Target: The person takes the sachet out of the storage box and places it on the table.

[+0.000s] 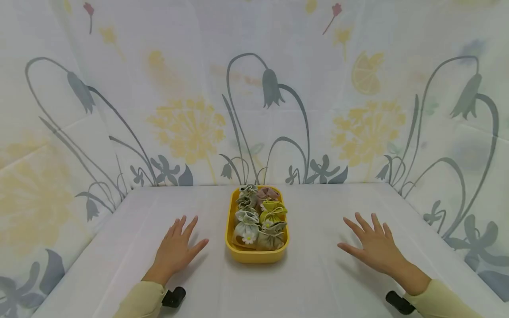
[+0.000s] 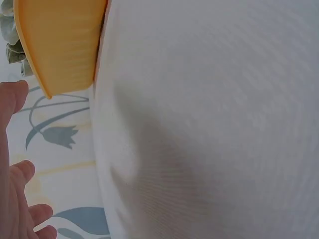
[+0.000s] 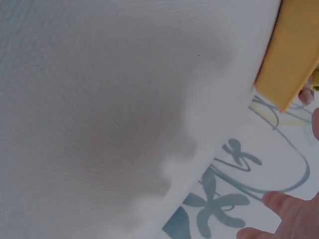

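A yellow rectangular bin stands in the middle of the white table, filled with several small drawstring pouches. Among them are a pale pouch with a white daisy, a bright yellow-green pouch, a beige pouch, a dusty pink pouch and a grey-green pouch. Left of the bin, my left hand hovers over the table, fingers spread and holding nothing. My right hand is out to the right of the bin, farther from it, likewise spread with nothing in it. Both wrist views catch the bin's side wall.
White cloth covers the tabletop. A curtain printed with grey bellflowers and yellow blossoms hangs behind the table and along both sides. Each wrist carries a small black camera, the left one and the right one.
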Demonstrator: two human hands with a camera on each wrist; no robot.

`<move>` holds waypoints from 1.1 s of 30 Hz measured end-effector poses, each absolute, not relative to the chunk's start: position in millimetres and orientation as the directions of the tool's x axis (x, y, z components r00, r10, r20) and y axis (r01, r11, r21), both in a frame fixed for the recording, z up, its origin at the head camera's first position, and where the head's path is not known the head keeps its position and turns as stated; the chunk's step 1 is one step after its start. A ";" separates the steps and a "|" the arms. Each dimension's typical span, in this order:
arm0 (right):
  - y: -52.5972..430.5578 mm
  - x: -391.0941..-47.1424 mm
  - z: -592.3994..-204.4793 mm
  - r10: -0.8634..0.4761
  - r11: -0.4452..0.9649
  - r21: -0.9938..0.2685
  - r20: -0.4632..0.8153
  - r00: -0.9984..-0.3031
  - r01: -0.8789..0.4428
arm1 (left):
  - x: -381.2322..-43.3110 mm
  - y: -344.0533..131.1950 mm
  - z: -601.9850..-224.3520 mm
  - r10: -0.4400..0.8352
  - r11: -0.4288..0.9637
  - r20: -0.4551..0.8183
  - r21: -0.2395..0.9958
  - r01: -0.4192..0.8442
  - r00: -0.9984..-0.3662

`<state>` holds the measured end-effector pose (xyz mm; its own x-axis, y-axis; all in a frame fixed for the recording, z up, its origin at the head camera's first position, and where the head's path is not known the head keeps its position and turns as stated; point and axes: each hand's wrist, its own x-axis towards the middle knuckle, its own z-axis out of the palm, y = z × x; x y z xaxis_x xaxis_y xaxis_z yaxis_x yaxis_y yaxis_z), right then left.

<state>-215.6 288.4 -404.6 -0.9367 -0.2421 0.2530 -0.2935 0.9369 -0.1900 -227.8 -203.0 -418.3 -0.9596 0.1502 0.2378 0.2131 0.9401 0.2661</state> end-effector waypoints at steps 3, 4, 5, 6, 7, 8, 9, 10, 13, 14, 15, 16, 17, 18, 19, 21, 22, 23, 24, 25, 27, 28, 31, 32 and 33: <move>283.4 -215.8 -402.8 -0.247 0.932 -0.200 0.258 -0.934 -0.302 | -230.4 -200.5 -418.0 0.131 0.937 0.238 0.288 0.199 -0.962; 281.7 -215.7 -402.2 -0.247 0.932 -0.201 0.260 -0.934 -0.302 | -231.6 -199.5 -418.0 0.126 0.935 0.236 0.296 0.195 -0.963; 280.0 -215.6 -401.6 -0.247 0.931 -0.203 0.263 -0.933 -0.304 | -232.7 -198.4 -417.7 0.121 0.933 0.234 0.306 0.191 -0.965; 278.3 -215.4 -401.0 -0.248 0.929 -0.207 0.265 -0.932 -0.306 | -233.7 -197.1 -417.5 0.117 0.930 0.231 0.316 0.189 -0.966; 276.6 -215.5 -400.6 -0.249 0.928 -0.209 0.267 -0.931 -0.308 | -234.8 -195.6 -417.1 0.115 0.926 0.228 0.328 0.187 -0.967; 275.0 -215.5 -400.3 -0.250 0.927 -0.211 0.270 -0.930 -0.310 | -235.9 -194.2 -416.9 0.113 0.923 0.224 0.336 0.186 -0.968; 273.5 -215.5 -400.1 -0.251 0.926 -0.211 0.275 -0.928 -0.313 | -236.9 -192.7 -416.7 0.113 0.921 0.220 0.343 0.185 -0.969; 272.0 -215.6 -399.9 -0.251 0.925 -0.212 0.276 -0.928 -0.314 | -237.7 -191.2 -416.4 0.114 0.918 0.217 0.350 0.186 -0.970; 268.4 -216.7 -400.6 -0.257 0.923 -0.212 0.283 -0.924 -0.322 | -239.4 -186.9 -414.7 0.115 0.909 0.216 0.370 0.190 -0.970; 267.3 -216.9 -400.8 -0.259 0.922 -0.212 0.286 -0.923 -0.324 | -239.7 -185.5 -413.9 0.113 0.906 0.216 0.379 0.190 -0.970; 266.2 -217.2 -400.8 -0.259 0.921 -0.213 0.289 -0.921 -0.326 | -239.9 -184.2 -413.0 0.111 0.902 0.215 0.389 0.189 -0.970; 265.2 -217.5 -400.8 -0.261 0.920 -0.214 0.293 -0.920 -0.329 | -240.1 -182.9 -412.2 0.107 0.898 0.213 0.399 0.186 -0.971; 264.2 -217.7 -400.8 -0.262 0.919 -0.216 0.296 -0.918 -0.331 | -240.2 -181.9 -411.5 0.103 0.894 0.212 0.409 0.184 -0.972; 263.1 -217.8 -400.5 -0.263 0.917 -0.219 0.299 -0.917 -0.334 | -240.4 -180.9 -410.9 0.099 0.889 0.210 0.421 0.181 -0.973; 261.8 -217.6 -400.0 -0.262 0.915 -0.223 0.302 -0.916 -0.336 | -240.8 -180.0 -410.3 0.095 0.884 0.208 0.432 0.178 -0.973; 259.7 -217.8 -399.8 -0.265 0.911 -0.233 0.303 -0.915 -0.341 | -241.8 -178.3 -409.8 0.089 0.875 0.203 0.452 0.174 -0.975; 258.8 -218.1 -400.0 -0.266 0.909 -0.237 0.305 -0.915 -0.343 | -242.5 -177.1 -409.5 0.085 0.870 0.201 0.462 0.171 -0.976; 257.8 -218.3 -400.5 -0.266 0.907 -0.242 0.305 -0.915 -0.345 | -243.1 -175.8 -409.3 0.083 0.864 0.200 0.473 0.171 -0.976; 256.7 -218.3 -400.9 -0.267 0.906 -0.244 0.306 -0.914 -0.346 | -243.7 -174.3 -409.0 0.080 0.858 0.198 0.485 0.169 -0.977; 255.5 -218.3 -401.3 -0.267 0.904 -0.248 0.307 -0.913 -0.347 | -244.4 -172.8 -408.8 0.077 0.850 0.197 0.499 0.167 -0.977; 252.6 -218.3 -401.5 -0.266 0.902 -0.254 0.310 -0.913 -0.350 | -245.2 -169.6 -408.7 0.071 0.833 0.195 0.527 0.165 -0.978; 251.0 -218.1 -401.5 -0.266 0.900 -0.259 0.310 -0.913 -0.350 | -245.5 -168.1 -408.7 0.069 0.825 0.194 0.540 0.166 -0.979; 245.6 -217.7 -400.3 -0.262 0.894 -0.280 0.309 -0.914 -0.351 | -246.1 -165.0 -409.4 0.064 0.803 0.195 0.573 0.166 -0.979; 243.9 -217.8 -400.0 -0.261 0.892 -0.284 0.310 -0.914 -0.351 | -246.5 -164.1 -409.8 0.061 0.797 0.196 0.580 0.166 -0.979; 242.4 -218.0 -399.8 -0.259 0.890 -0.291 0.310 -0.915 -0.351 | -247.0 -163.1 -409.9 0.058 0.790 0.195 0.590 0.164 -0.979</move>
<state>-218.0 242.4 -399.8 -0.9145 -0.2594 0.3105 -0.3511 0.8901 -0.2905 -247.0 -163.1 -409.9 -0.9791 0.0580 0.1950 0.1644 0.7905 0.5900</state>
